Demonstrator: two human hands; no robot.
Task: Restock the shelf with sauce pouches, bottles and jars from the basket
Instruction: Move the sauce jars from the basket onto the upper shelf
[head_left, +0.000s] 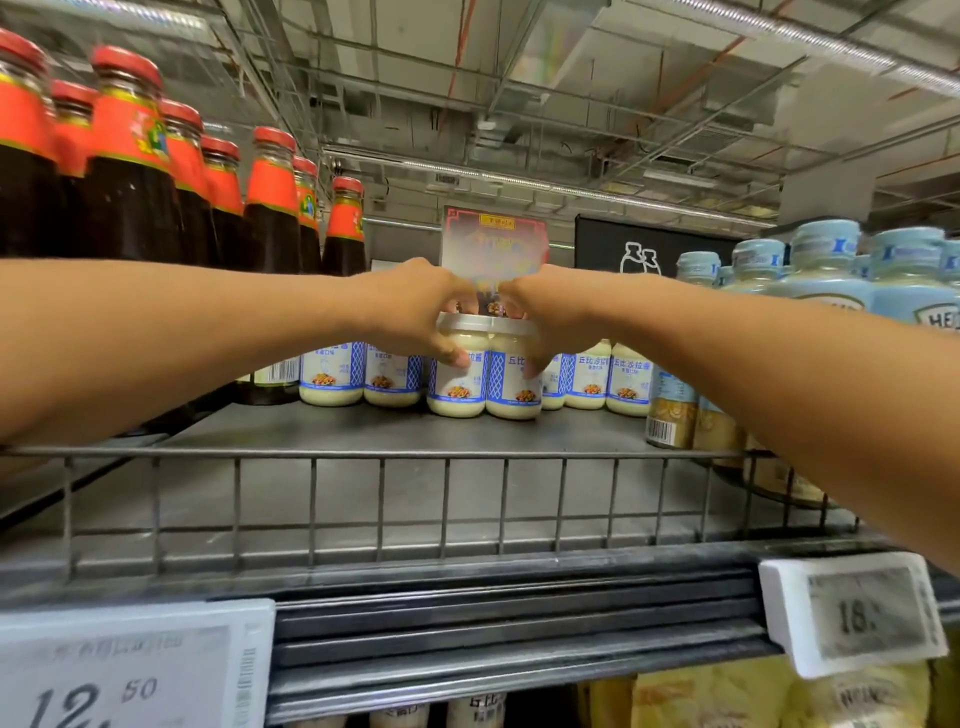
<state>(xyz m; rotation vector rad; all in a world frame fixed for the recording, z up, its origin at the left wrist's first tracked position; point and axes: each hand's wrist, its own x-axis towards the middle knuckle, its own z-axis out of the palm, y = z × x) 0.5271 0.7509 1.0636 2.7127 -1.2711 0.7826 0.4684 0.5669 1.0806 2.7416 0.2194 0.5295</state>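
- My left grip (415, 312) curls round the left jar (460, 379); my right grip (550, 322) curls round the right jar (514, 384);
- these two jars stand touching on the shelf (363, 483);
- five more white jars (332, 374) line up behind them; one blurred pouch (493, 249) rises behind my grips.

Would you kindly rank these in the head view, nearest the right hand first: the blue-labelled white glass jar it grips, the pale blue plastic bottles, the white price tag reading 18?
1. Blue-labelled white glass jar: gripped by the right hand, mid-shelf.
2. Pale blue plastic bottles: to its right.
3. White price tag: front rail, lower right.
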